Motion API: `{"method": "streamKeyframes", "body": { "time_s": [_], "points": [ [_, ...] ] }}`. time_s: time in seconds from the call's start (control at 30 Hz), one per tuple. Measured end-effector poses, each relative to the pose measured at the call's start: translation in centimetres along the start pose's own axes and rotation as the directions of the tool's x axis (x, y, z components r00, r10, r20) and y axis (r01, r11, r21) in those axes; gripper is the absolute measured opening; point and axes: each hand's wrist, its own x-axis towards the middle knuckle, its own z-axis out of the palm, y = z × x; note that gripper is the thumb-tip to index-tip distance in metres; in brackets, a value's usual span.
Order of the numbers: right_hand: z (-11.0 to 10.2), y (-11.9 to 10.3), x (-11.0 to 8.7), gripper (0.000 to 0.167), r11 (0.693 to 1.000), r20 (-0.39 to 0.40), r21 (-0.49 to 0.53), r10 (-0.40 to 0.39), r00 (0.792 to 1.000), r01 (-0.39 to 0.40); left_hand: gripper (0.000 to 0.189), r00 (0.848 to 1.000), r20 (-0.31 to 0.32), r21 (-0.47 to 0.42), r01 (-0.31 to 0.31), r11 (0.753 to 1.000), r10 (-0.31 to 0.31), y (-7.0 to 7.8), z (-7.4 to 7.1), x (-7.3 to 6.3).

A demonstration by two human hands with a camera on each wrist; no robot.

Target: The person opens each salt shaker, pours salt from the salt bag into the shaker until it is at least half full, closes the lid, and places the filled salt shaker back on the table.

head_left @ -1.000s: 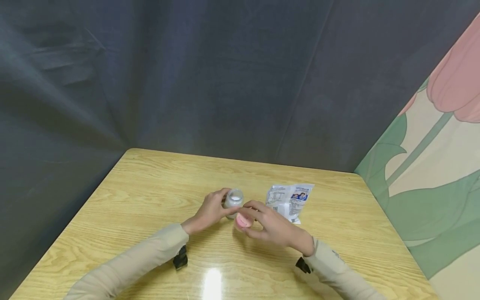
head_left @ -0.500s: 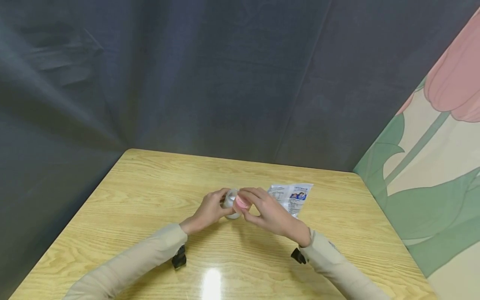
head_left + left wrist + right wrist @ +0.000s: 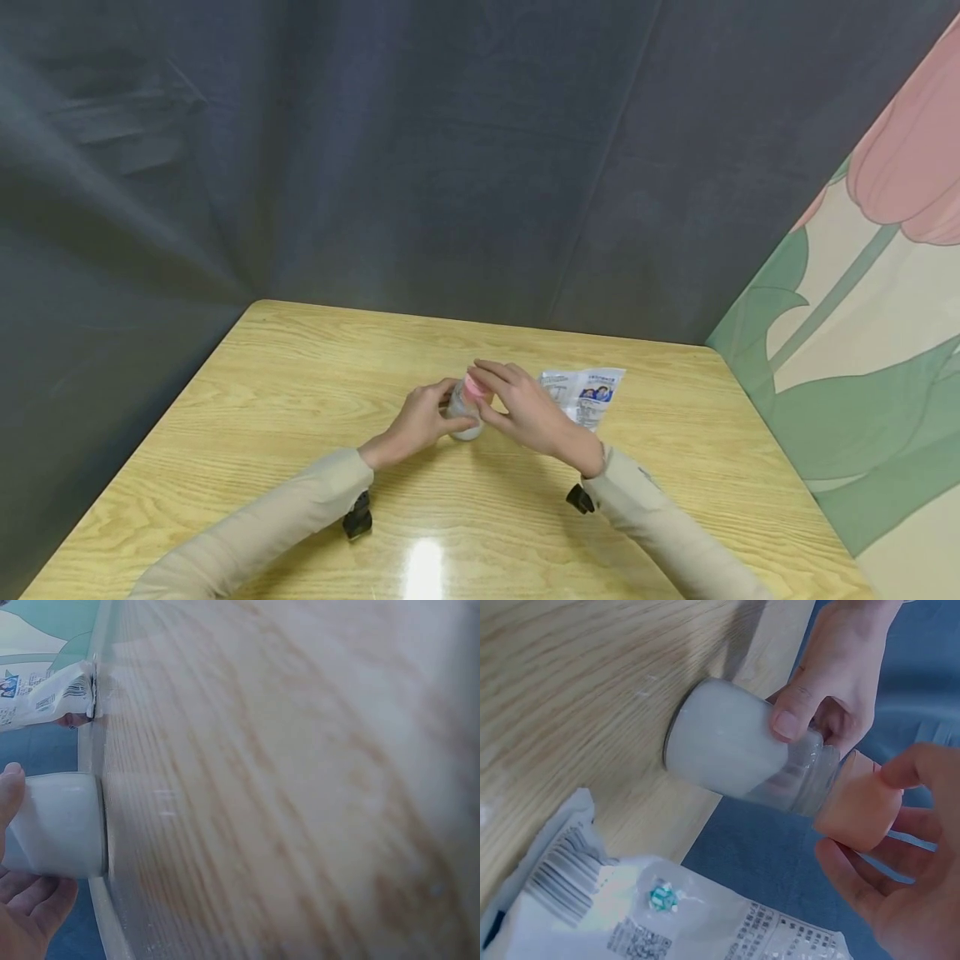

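Observation:
A clear jar [image 3: 731, 742] with white contents stands upright on the wooden table. My left hand [image 3: 416, 423] grips its side, thumb on the near face and fingers curled round behind. My right hand [image 3: 525, 412] holds a pink lid [image 3: 861, 802] between thumb and fingers, right at the jar's mouth. In the right wrist view the lid sits slightly tilted against the threaded neck. The left wrist view shows the jar's lower part [image 3: 60, 825] between thumb and fingers, its base on the table.
A white printed packet [image 3: 588, 396] stands just right of the jar, partly behind my right hand. The wooden table [image 3: 315, 367] ends at a dark curtain [image 3: 450, 167] behind, with a flower-patterned wall [image 3: 862, 375] on the right.
My right hand has carried the pink lid up and left, from in front of the jar to over its mouth. The left hand has stayed on the jar.

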Motion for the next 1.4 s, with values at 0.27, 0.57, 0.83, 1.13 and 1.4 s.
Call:
{"method": "streamKeyframes", "body": {
  "time_s": [0.27,0.57,0.83,1.13,1.4],
  "points": [
    [0.4,0.3,0.4,0.043,1.0,0.021,0.016,0.014,1.0,-0.015,0.057,1.0,-0.004,0.021,0.015,1.0,-0.015,0.0,0.0,0.1],
    [1.0,0.5,0.5,0.043,1.0,0.025,0.03,0.008,1.0,-0.008,0.054,1.0,0.0,0.027,0.004,1.0,-0.004,0.1,0.0,0.0],
    [1.3,0.6,0.7,0.042,0.999,0.03,0.039,-0.005,1.0,0.003,0.054,1.0,-0.005,0.026,-0.025,0.999,0.025,0.0,-0.1,0.0],
    [1.2,0.5,0.9,0.041,0.997,0.029,0.069,-0.049,0.998,0.047,0.053,0.998,-0.011,0.016,-0.054,0.998,0.054,-0.1,0.0,-0.1],
    [1.2,0.4,0.9,0.043,0.991,0.022,0.131,-0.023,0.999,0.02,0.053,0.998,-0.009,0.05,-0.061,0.997,0.061,0.0,-0.1,-0.1]
  ]
}}
